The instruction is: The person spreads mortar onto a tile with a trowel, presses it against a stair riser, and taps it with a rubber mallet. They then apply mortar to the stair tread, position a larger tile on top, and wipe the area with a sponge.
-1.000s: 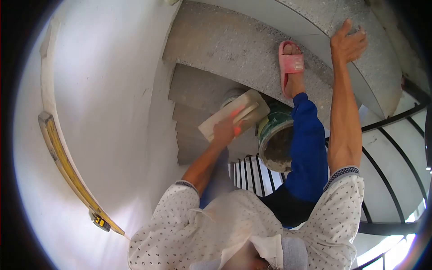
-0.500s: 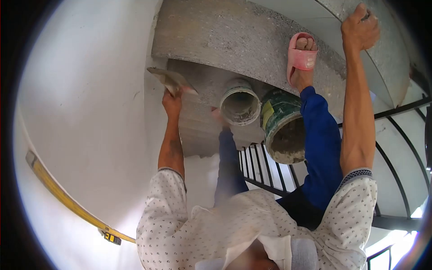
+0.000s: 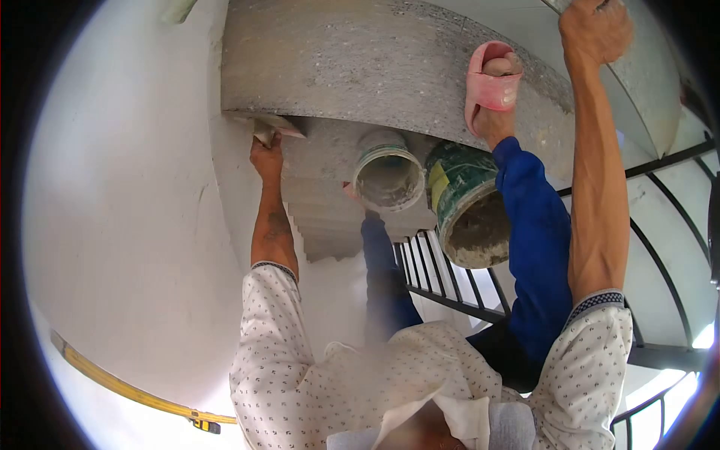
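My left hand [image 3: 267, 157] is closed around the handle of a plastering trowel [image 3: 289, 126]. The trowel's blade lies along the front edge of a grey concrete step [image 3: 337, 60], close to the white wall. At the upper right, my right hand [image 3: 596, 34] is curled into a fist beside a pale curved panel [image 3: 637, 105]; the frame's top edge cuts it off, and what its fingers grip is hidden. Just below the step edge stand a small bucket [image 3: 367, 154] with grey residue inside and a larger green bucket [image 3: 450, 184] with a mortar-smeared rim.
My foot in a pink slide sandal [image 3: 495, 90] rests on the step; the other stands lower down. Black railings [image 3: 667, 277] run along the right. A long yellow bar [image 3: 120, 386] lies at lower left with a yellow-black tape measure [image 3: 204, 426] beside it. A white wall [image 3: 127, 187] fills the left.
The trowel has gone from a tilted position below the step to lying along the step's edge, nearer the wall. My right hand sits slightly higher, partly out of frame; the view has shifted slightly.
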Available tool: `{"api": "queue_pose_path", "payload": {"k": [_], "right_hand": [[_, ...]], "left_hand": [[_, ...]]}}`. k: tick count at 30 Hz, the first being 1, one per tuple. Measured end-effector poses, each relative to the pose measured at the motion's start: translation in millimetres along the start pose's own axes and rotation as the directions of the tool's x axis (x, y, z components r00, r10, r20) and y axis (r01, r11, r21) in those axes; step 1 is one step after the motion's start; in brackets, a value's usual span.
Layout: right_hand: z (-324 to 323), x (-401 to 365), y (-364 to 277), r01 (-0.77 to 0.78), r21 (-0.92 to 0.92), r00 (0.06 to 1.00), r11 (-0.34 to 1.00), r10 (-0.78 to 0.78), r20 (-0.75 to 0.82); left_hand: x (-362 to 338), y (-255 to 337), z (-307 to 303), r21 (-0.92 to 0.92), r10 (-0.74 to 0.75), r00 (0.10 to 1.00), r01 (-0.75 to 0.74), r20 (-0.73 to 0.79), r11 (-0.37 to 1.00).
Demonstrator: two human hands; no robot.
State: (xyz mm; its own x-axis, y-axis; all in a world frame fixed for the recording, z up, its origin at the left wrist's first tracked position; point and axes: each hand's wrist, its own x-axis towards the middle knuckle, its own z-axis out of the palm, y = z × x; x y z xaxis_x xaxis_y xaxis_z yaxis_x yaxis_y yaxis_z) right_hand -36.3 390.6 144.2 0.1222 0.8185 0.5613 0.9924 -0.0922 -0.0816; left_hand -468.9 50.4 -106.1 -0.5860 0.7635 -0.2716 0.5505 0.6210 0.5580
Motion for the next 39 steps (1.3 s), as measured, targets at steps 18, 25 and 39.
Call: {"api": "queue_pose_path", "payload": {"k": [18,25,39], "right_hand": [[8,-8,-1,0.026,0.089,0.985,0.996,-0.011,-0.169],[-8,-1,-14,-0.002,0.157,0.995,0.988,0.018,-0.102],[-30,1,-18,-0.142,0.157,0.989,0.977,0.134,0.064]], "left_hand": [[-216,117,94,0.238,0.276,0.795,-0.459,0.540,0.856],[-182,25,197,0.118,0.337,0.568,-0.617,0.751,0.778],[-204,134,47,-0.013,0.051,0.638,-0.065,0.769,0.998]]}}
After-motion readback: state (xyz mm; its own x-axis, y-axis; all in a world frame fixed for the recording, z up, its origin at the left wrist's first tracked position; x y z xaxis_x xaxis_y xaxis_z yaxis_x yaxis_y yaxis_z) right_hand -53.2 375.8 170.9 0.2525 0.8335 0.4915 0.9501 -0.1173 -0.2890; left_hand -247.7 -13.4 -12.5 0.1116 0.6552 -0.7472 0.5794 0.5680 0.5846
